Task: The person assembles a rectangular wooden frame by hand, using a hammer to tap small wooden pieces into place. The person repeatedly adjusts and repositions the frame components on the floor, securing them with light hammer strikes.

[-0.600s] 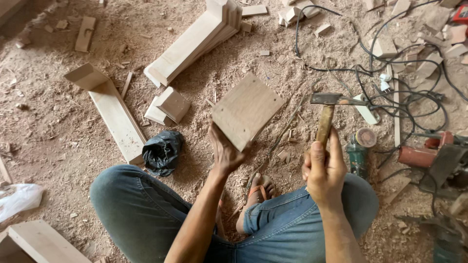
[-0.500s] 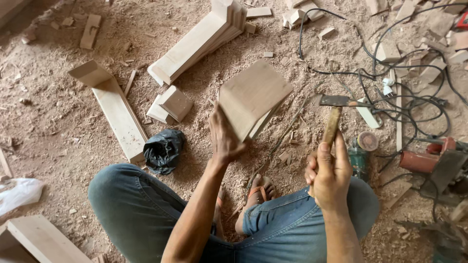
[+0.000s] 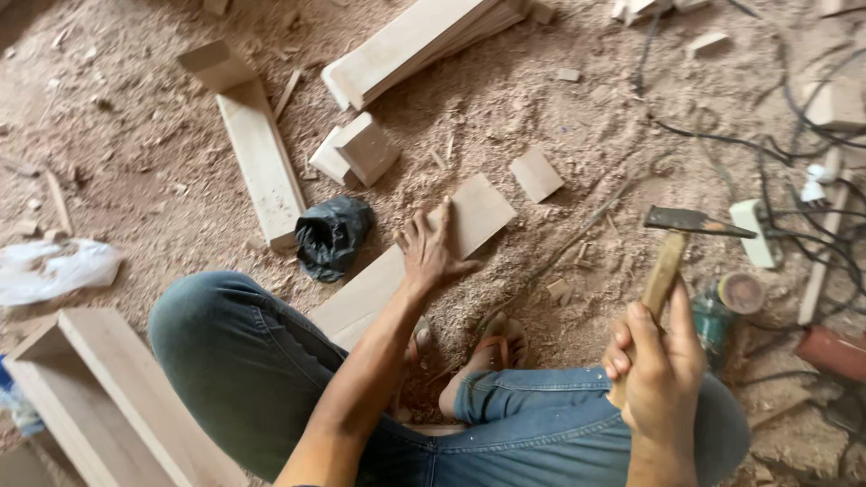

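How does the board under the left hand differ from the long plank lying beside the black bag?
The board under the left hand is wide, thin and flat, running diagonally under the person's leg; the long plank is narrower and thicker, with a small block resting on its far end. The board is pressed by the hand; the plank lies untouched. Both are pale bare wood on the sawdust-covered floor.

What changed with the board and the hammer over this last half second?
The left hand had the wooden board tipped up off the floor; now the board lies flat on the sawdust with the palm pressing on it. The right hand still grips the hammer, raised.
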